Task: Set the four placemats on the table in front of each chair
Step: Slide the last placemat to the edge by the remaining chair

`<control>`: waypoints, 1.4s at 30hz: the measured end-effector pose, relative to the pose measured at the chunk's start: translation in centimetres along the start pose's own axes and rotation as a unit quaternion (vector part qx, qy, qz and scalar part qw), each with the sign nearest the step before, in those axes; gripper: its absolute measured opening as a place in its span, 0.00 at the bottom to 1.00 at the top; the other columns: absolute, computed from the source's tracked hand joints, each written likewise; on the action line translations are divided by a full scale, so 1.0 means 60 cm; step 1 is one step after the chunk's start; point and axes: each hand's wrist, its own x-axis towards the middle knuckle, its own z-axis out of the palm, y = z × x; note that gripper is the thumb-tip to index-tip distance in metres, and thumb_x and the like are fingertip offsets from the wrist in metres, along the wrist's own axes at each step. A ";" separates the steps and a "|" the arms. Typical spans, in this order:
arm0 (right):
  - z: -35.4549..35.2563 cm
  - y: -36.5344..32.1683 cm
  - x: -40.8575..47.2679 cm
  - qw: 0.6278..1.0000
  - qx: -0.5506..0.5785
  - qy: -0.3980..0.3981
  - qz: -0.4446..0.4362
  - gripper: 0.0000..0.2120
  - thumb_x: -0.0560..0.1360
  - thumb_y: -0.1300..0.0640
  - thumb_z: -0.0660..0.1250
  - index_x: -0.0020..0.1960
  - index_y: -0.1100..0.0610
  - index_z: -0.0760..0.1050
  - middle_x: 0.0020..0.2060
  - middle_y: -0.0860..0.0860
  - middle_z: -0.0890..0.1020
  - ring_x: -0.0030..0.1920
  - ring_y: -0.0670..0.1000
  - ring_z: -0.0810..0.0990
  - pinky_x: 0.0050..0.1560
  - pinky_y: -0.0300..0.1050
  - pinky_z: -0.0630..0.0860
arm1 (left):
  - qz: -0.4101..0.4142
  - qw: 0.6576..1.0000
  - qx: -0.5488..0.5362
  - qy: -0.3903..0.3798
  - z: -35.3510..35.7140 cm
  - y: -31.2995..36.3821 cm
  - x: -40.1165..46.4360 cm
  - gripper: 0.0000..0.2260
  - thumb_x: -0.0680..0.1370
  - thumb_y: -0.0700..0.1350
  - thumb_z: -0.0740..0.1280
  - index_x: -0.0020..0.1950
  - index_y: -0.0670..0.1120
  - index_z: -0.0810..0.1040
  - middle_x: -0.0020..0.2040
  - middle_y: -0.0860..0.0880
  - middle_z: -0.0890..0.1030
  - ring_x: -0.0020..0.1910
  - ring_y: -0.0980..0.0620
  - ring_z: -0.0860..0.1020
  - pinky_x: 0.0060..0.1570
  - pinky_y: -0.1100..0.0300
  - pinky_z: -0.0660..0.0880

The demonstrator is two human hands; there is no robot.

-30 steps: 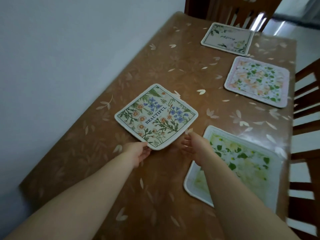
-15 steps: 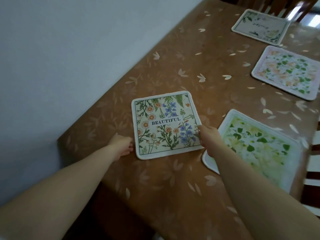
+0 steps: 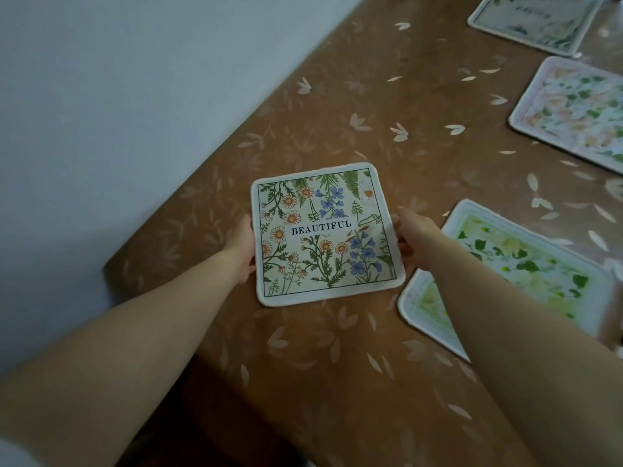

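— Near the table's corner by the wall: what is item one?

— "BEAUTIFUL" placemat (image 3: 327,232), roughly square, flat on the table (image 3: 337,382); lettering upright to the viewer, edges slightly askew to the table's sides. Left hand (image 3: 241,252) grips its left edge, right hand (image 3: 413,239) its right edge.

— Room around it?

— Bare cloth toward the wall (image 3: 118,96) and the near edge. Green placemat (image 3: 526,264) lies just beside, right, partly under the right forearm. Pink placemat (image 3: 573,112) and pale placemat (image 3: 536,18) lie well apart, farther along.
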 end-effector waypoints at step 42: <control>0.170 0.239 -0.214 0.975 0.193 0.044 0.097 0.19 0.82 0.47 0.57 0.58 0.56 0.81 0.48 0.57 0.89 0.51 0.60 0.86 0.57 0.62 0.82 | 0.056 0.967 0.217 -0.123 -0.152 -0.036 0.051 0.37 0.80 0.69 0.45 0.65 0.43 0.77 0.56 0.41 0.82 0.54 0.44 0.78 0.55 0.44 0.68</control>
